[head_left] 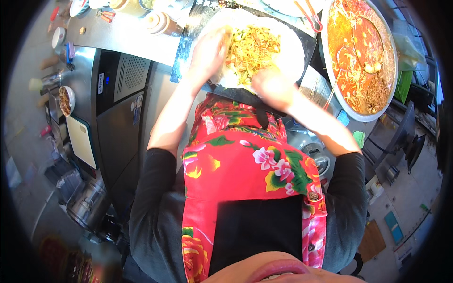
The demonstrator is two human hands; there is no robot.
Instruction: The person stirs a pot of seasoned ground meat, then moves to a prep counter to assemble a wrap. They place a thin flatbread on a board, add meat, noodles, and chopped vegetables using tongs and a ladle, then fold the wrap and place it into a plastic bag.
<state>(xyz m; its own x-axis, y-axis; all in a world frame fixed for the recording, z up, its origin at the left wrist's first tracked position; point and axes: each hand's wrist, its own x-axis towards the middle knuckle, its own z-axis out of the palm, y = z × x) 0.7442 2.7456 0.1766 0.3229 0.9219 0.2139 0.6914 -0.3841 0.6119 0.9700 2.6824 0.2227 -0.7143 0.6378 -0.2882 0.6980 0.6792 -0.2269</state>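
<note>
A thin, pale round pancake [291, 52] lies on a dark square board [309, 47], washed out by bright light. Shredded yellow-green and orange filling [255, 49] is heaped at its middle. My left hand [210, 54] is at the pancake's left side, fingers bent in against the filling and closed on the thin sheet. At the near edge, my right hand [273, 87] is curled like a fist, with the pancake's rim at its fingers. Glare hides the exact fingertips of both hands.
To the right stands a large round pan [394, 70] of red broth, with shreds, pale balls and a ladle [343, 59]. Red-handled tongs [311, 19] lie beyond the board. Squeeze bottles [160, 23] stand on the left counter [127, 35]. A white bowl [67, 100] is farther left.
</note>
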